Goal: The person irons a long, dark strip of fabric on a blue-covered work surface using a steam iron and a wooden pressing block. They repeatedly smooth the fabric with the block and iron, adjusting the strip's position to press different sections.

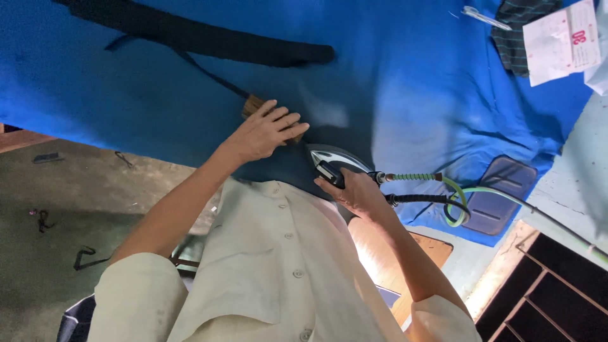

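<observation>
Both hands are busy on the ironing table. My right hand (358, 190) is wrapped tight around the black handle of the iron (335, 163). The iron sits flat on a dark cloth (342, 126), close to me, near the middle of the table. My left hand (266, 132) lies flat with its fingers spread out, not gripping anything. It presses down on the dark cloth just left of the iron, and its fingertips rest on a small brown tag (253, 104).

The dark cloth lies on a big blue cover (95, 82) that goes over the whole table. A long black strip of cloth (209, 41) stretches across the far side, with a thin strap hanging from it toward my left hand.

A green hose (500, 193) and a black cord (421, 199) come out of the back of the iron and go off to the right. Next to them is a dark flat iron rest (503, 193). Far off on the right I see a striped cloth (516, 31), a pink and white paper (563, 41) and a pen (484, 18).

I think the pressing is somewhere in the middle. The cloth under my hands looks smooth, but I cannot tell how much of it is left to press.
</observation>
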